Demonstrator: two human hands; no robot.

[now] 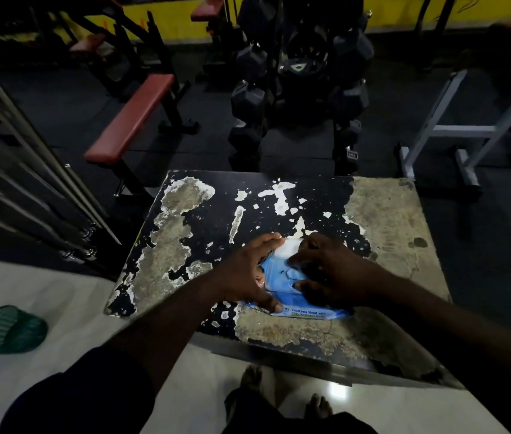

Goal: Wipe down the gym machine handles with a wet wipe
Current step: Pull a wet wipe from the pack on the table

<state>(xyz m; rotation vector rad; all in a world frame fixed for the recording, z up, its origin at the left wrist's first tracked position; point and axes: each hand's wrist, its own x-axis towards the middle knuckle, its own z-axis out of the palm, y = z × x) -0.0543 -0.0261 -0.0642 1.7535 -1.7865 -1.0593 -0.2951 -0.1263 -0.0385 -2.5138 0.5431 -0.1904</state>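
Note:
A blue pack of wet wipes (282, 278) lies flat on a worn table (389, 220) with peeling black paint. My left hand (249, 272) holds the pack's left side, thumb on its near edge and fingers over its far end. My right hand (331, 270) lies on top of the pack, fingertips pressing at the white flap near its middle. Most of the pack is hidden under both hands. No loose wipe is visible, and no machine handle is close to my hands.
Steel guide rods of a weight machine (29, 170) rise at left. A red padded bench (129, 120) and a dumbbell rack (298, 89) stand behind the table, a white metal frame (467, 133) at right. A green mesh basket (8, 330) lies on the pale floor.

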